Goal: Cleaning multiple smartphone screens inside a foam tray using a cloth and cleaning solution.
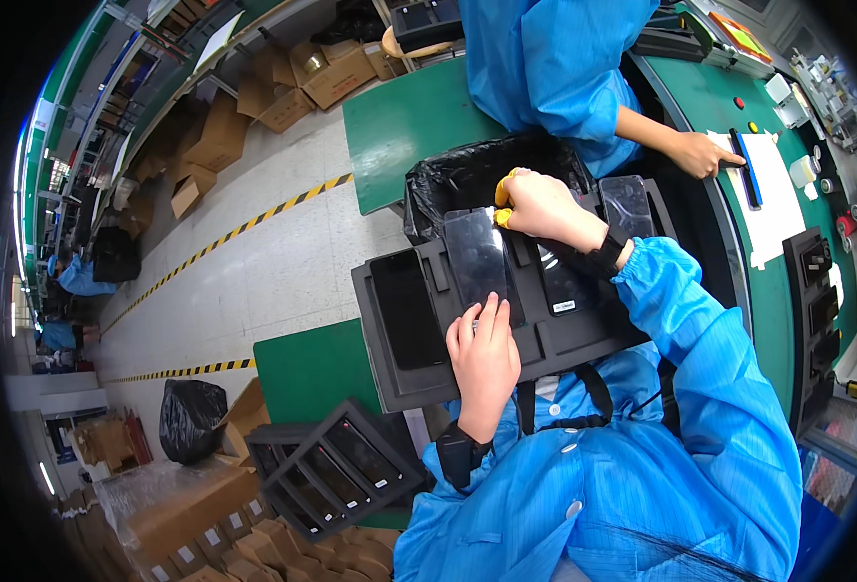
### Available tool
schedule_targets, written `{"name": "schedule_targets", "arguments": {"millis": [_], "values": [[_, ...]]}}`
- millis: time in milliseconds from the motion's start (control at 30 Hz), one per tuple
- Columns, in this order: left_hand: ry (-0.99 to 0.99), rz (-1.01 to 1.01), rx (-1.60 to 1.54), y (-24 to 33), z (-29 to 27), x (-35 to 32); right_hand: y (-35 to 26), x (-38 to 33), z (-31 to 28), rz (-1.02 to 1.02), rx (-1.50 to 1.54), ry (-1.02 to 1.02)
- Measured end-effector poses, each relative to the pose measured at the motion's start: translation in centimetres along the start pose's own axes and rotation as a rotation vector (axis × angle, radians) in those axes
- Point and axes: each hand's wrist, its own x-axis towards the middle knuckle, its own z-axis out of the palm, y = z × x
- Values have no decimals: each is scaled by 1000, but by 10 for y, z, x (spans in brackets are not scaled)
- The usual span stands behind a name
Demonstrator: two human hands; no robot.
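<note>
A black foam tray (419, 392) lies before me, with several smartphones in its slots. My left hand (485, 364) rests with outstretched fingers on the lower end of a phone with a glossy, greyish face (471, 254). At that phone's upper right corner, my right hand (552, 211) is closed, with yellow covers on its thumb and finger. Whatever is pinched there is too small to make out. A dark phone (406, 308) fills the slot to the left. Partly under my right wrist is another phone (566, 283) with a white label, and a further phone (627, 206) sits at the tray's right.
A black bag-lined bin (426, 194) stands just beyond the tray. Across from me, a co-worker's hand (697, 154) touches a blue-edged phone (746, 170) on the green bench (685, 92). More phone trays (336, 466) are stacked at lower left, near cardboard boxes (181, 519).
</note>
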Motion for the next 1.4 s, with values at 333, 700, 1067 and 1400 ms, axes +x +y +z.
{"name": "schedule_targets", "arguments": {"millis": [333, 700, 1067, 1400], "values": [[154, -47, -90, -4, 9, -17, -39, -56, -11, -553, 149, -99], [795, -187, -377, 20, -31, -25, -9, -129, -102, -539, 350, 94], [-31, 206, 30, 67, 47, 33, 76, -47, -45, -4, -78, 52], [-40, 180, -27, 72, 47, 32, 85, -61, -34, -215, -32, 89]]}}
